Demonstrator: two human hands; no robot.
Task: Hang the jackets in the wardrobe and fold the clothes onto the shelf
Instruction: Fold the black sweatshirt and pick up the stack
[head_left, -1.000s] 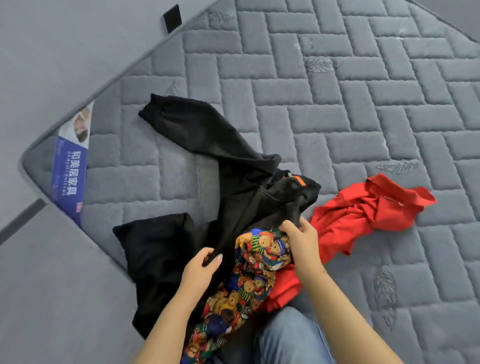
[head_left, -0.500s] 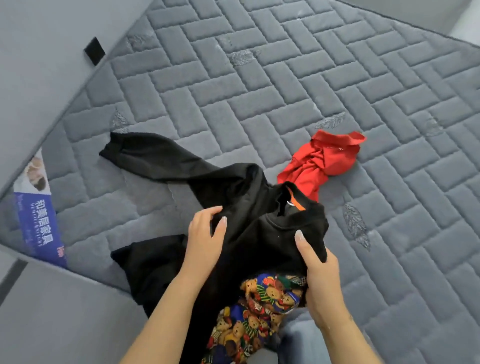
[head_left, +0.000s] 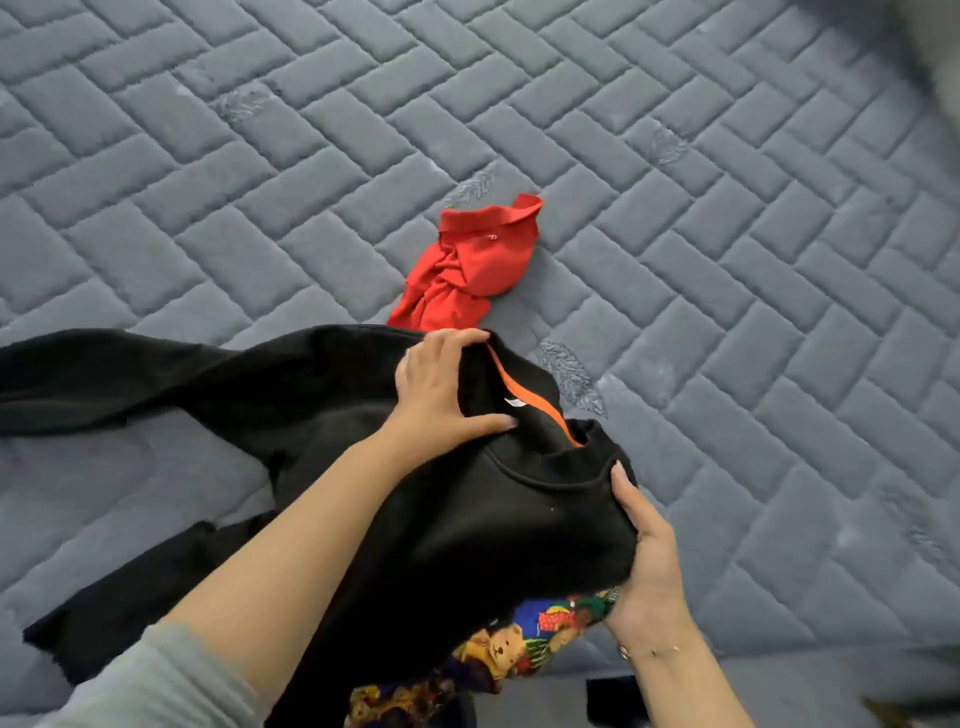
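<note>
Head view, step in hand: I judge this to be the sorting and opening-out of the black sweatshirt (head_left: 322, 415) ahead of folding; nothing here is yet folded or hung, and neither wardrobe nor shelf is in the frame.

Head view, left hand: my left hand (head_left: 441, 395), at centre frame, grips the far side of the neck opening, fingers curled over the collar edge, thumb pressed flat on the cloth near the orange neck tape (head_left: 530, 400).

Head view, right hand: my right hand (head_left: 644, 566), lower right, holds the near shoulder of the same garment, fingers wrapped under a bunch of the fabric, one fingertip showing on the collar seam.

Head view, garment position: the sweatshirt spans the lower left and centre, one sleeve trailing to the left edge, partly raised off the grey quilted mattress (head_left: 727, 260).

Head view, next move (judgement): spread the collar apart, shake the body flat on the mattress, and free it from the bear-print cloth (head_left: 519, 644) beneath it at bottom centre.

Head view, count: black sweatshirts, one; red garments (head_left: 467, 265), one, crumpled just above centre; bear-print cloths, one; hands, two.
</note>
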